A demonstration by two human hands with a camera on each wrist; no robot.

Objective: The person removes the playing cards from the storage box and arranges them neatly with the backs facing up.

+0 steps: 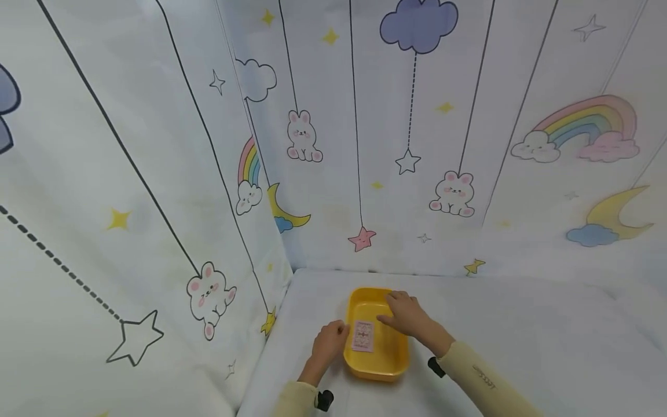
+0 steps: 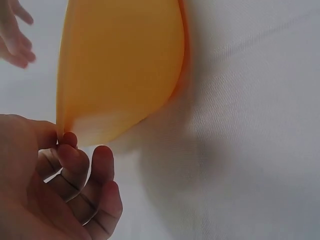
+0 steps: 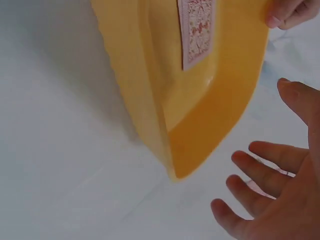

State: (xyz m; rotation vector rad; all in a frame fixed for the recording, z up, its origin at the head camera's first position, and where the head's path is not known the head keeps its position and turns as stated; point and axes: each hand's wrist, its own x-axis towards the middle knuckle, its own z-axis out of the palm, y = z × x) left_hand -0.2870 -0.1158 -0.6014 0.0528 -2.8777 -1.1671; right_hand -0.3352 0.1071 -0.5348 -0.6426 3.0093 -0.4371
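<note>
A yellow plastic tub point(image 1: 383, 368) with rounded corners and raised walls is in front of me on the white surface. Inside it, toward the left wall, lies a pink rectangle with the ornate red pattern of a playing-card back point(image 1: 363, 336); the right wrist view shows the card back point(image 3: 196, 32) closer. My left hand point(image 1: 329, 341) pinches the tub's left rim between thumb and index finger, the other fingers of this left hand point(image 2: 70, 185) curled below. Over the far right rim in the head view is my right hand point(image 1: 409, 317). Its fingers are spread, and this right hand point(image 3: 280, 190) is apart from the tub point(image 3: 225, 107).
White cloth point(image 1: 521, 341) covers the surface around the tub. A white hanging printed with rabbits, stars and clouds point(image 1: 419, 26) rises behind it and along the left. Dark wrist-worn devices point(image 1: 436, 367) sit by both sleeves point(image 1: 479, 370).
</note>
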